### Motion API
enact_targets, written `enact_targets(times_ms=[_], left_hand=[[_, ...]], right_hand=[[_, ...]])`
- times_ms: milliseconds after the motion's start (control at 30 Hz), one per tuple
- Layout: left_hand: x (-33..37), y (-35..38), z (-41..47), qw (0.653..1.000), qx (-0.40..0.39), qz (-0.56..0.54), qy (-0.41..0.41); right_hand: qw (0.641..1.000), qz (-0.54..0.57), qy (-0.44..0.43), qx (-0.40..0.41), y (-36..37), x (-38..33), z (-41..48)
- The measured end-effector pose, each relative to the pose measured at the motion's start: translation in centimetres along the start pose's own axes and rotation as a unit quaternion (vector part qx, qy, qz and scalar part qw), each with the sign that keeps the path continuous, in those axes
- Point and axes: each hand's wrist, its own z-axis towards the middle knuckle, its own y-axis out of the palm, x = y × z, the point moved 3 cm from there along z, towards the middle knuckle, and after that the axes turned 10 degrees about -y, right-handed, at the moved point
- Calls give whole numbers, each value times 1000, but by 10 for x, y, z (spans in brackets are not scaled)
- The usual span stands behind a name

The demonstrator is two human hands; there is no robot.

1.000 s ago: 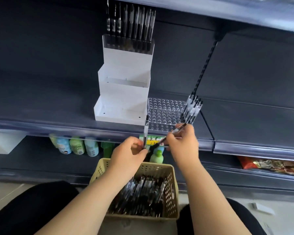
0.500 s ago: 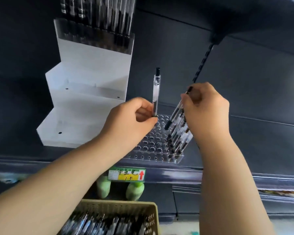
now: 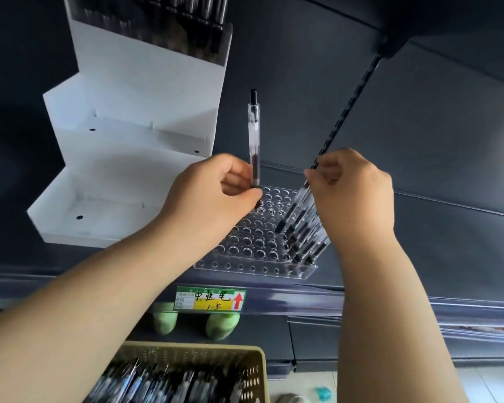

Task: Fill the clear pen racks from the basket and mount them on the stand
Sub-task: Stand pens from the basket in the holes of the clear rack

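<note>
A clear pen rack [image 3: 246,250] full of round holes lies on the dark shelf, with several pens [image 3: 306,237] standing along its right side. My left hand [image 3: 216,196] pinches a clear black-ink pen [image 3: 254,135] upright over the rack's back left holes. My right hand [image 3: 358,196] grips another pen [image 3: 296,209] by its top, its tip low at the filled rows. The white stepped stand [image 3: 134,158] stands to the left, a filled rack [image 3: 169,27] on its top step and its two lower steps bare. The tan basket [image 3: 253,370] of pens is below.
A green and yellow price tag [image 3: 210,298] sits on the shelf's front rail. Green bottles [image 3: 221,325] stand on the shelf underneath. A slotted black upright [image 3: 349,109] runs up the back wall behind my right hand.
Both hands rose from the basket to the rack, each with a pen. Over the last half second the right hand's pen has dropped lower into the filled rows.
</note>
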Motion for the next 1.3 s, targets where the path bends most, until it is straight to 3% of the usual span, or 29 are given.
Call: enact_targets(times_ms=[433, 800, 1167, 1300], left_hand=[[-2, 2, 2, 1000, -3, -2, 3], [-4, 17, 3, 998, -26, 32, 42], [-5, 52, 3, 990, -21, 73, 120], [-11, 68, 9, 989, -24, 100, 102]], right_hand=[[999, -23, -38, -14, 3, -3, -5], [987, -123, -95, -34, 2, 7, -10], [997, 12, -74, 8, -10, 13, -14], [998, 39, -55, 8, -16, 17, -11]])
